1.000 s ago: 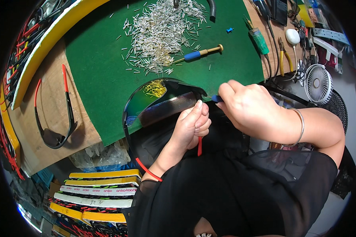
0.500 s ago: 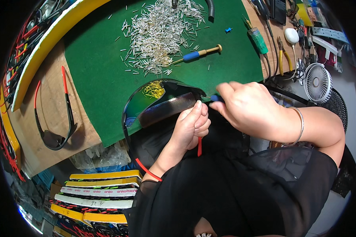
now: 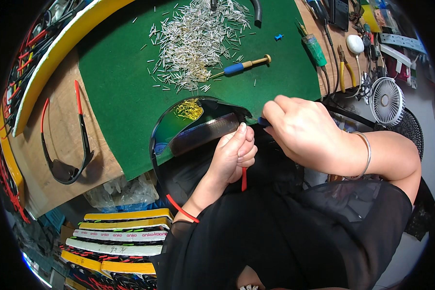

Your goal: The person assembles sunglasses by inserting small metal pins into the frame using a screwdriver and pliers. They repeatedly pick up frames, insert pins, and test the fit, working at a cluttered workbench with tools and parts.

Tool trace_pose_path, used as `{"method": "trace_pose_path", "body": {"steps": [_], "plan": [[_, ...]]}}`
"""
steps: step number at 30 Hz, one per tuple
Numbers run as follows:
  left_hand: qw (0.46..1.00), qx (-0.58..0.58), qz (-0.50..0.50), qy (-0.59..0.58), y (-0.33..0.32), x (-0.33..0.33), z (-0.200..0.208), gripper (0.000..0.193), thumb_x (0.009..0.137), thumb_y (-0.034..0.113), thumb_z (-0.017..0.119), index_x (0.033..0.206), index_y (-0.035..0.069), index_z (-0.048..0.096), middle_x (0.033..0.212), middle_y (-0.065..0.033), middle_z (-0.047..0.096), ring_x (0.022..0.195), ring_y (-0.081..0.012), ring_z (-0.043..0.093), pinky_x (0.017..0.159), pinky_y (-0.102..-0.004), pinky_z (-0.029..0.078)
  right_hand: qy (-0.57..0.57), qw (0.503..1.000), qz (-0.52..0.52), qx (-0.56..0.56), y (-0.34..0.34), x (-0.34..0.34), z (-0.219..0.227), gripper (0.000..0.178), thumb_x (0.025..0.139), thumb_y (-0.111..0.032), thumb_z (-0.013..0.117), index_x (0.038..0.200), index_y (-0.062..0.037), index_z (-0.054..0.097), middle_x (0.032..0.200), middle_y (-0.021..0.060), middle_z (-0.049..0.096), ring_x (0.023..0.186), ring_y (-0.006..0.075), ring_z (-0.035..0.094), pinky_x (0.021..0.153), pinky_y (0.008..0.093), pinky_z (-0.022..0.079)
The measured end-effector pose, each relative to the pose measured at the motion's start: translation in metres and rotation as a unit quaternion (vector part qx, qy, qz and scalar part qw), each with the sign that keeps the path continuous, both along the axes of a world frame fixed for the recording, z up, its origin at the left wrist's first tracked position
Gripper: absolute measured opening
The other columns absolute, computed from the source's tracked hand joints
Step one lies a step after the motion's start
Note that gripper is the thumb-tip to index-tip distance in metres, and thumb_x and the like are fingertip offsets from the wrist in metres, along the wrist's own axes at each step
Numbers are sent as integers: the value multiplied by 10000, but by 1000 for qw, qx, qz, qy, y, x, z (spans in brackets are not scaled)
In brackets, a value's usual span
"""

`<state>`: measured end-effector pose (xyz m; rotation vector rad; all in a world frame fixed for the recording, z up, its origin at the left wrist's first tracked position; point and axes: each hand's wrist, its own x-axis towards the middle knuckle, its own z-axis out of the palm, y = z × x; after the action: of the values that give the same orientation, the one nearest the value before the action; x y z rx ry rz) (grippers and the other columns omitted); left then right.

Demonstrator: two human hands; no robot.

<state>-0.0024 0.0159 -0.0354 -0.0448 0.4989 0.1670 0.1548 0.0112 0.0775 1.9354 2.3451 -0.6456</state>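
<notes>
My left hand [image 3: 236,151] is closed on a pair of black sunglasses [image 3: 160,116] with red temple tips, held over the near edge of the green mat. Its thumb presses by the hinge corner. In my right hand [image 3: 302,133], fingers closed, is a blue-handled screwdriver [image 3: 263,121]; most of it is hidden by the fingers. Its thin tip points left at the hinge corner, and I cannot tell whether it touches a screw. Small gold-coloured screws [image 3: 188,110] lie in a heap within the outline of the sunglasses.
A large heap of silver pins [image 3: 193,43] covers the mat's far part, beside another blue-and-brass screwdriver [image 3: 241,66]. More sunglasses [image 3: 65,166] rest on the wood at left. Pliers [image 3: 344,70], a green-handled tool [image 3: 315,50] and a white fan [image 3: 387,100] are at right.
My right hand has turned slightly, its fingers curling closer around the screwdriver handle, so less blue shows. My left hand and the sunglasses stay almost still.
</notes>
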Motion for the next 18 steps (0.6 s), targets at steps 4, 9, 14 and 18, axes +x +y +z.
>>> {"method": "trace_pose_path", "body": {"steps": [4,9,14,18], "plan": [[1000,1,-4,-2,0,0,-1,296,950,313,331,777,91,423,508,61,289,415,-29,231,374,-159,195,-21,995,-37,-94,0,-2,7,187,740,-124,615,741,-8,469,625,130,514,556,306,555,485,372,452],[1000,-2,2,-12,-1,0,-2,291,954,307,323,797,90,438,519,60,302,414,-26,220,380,-162,179,-2,999,-12,-43,-2,1,4,158,682,-79,588,752,19,486,654,147,535,556,301,576,491,351,480],[1000,-2,0,-2,-2,-1,-3,293,953,310,323,795,92,438,518,61,302,411,-26,217,380,-162,179,-17,998,-16,-56,-1,1,4,137,654,-54,565,737,30,495,662,157,550,557,292,592,489,339,494],[1000,1,2,-4,-1,-1,-2,293,952,313,329,790,92,434,513,62,297,412,-27,223,378,-161,183,-27,996,-9,-85,-3,1,2,155,713,-100,595,743,5,485,649,137,530,564,300,569,484,356,463]]}}
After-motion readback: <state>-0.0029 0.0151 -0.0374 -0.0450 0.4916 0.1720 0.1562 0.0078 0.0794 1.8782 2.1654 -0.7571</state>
